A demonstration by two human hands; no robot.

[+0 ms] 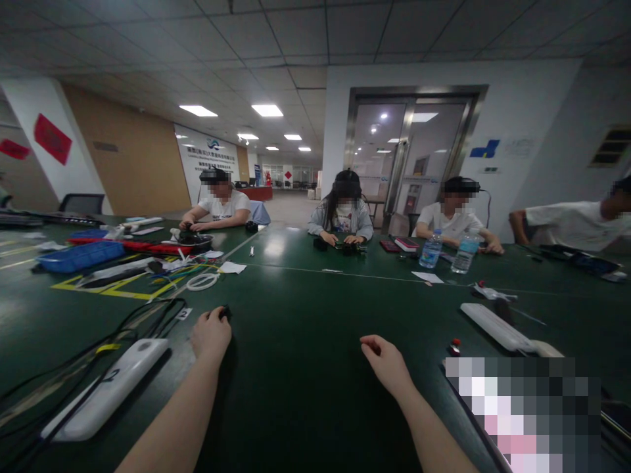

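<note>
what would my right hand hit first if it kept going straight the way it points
The right hand points forward and leftward over bare green table; nothing lies close ahead. The first thing near that line seems a small pale strip farther out, though depth is unclear.

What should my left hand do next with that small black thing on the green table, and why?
Probably pull the small black object back toward the middle, between both hands. The left hand touches it at the fingertips, far out on the table, while the right hand lies apart, loosely curled, seemingly empty.
</note>
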